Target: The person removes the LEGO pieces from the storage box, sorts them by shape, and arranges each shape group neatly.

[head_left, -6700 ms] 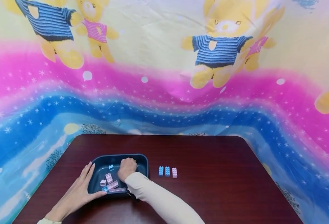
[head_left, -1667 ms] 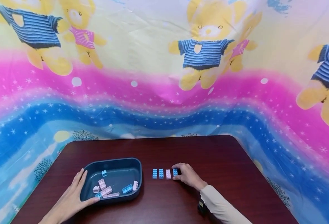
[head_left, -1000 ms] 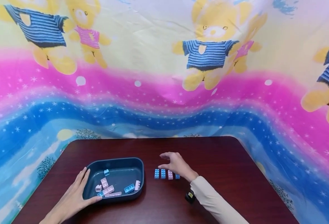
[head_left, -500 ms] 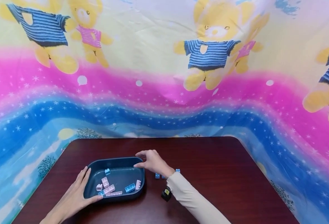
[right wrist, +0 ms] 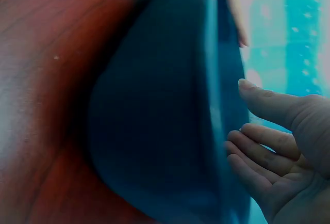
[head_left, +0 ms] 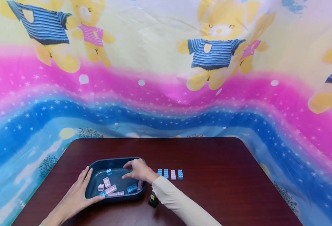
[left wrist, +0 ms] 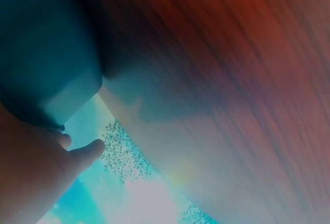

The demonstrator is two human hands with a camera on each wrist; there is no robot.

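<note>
Dark tray point(head_left: 112, 160): on the table point(head_left: 225, 188), left of the row, with loose bricks point(head_left: 107, 182), pink and blue, inside.
Left hand point(head_left: 76, 195): spread around the tray's near-left corner, fingers along the side, thumb at the near rim; I judge it steadies the tray.
Right hand point(head_left: 140, 171): over the tray's right half, thumb and fingers well parted, nothing visible between them; I read that gap as room for a brick.
Brick row point(head_left: 173, 174): blue, blue, pink, blue, studs up, side by side; the neat spacing looks deliberate to me.
Left fingertip pressure: I cannot tell.
</note>
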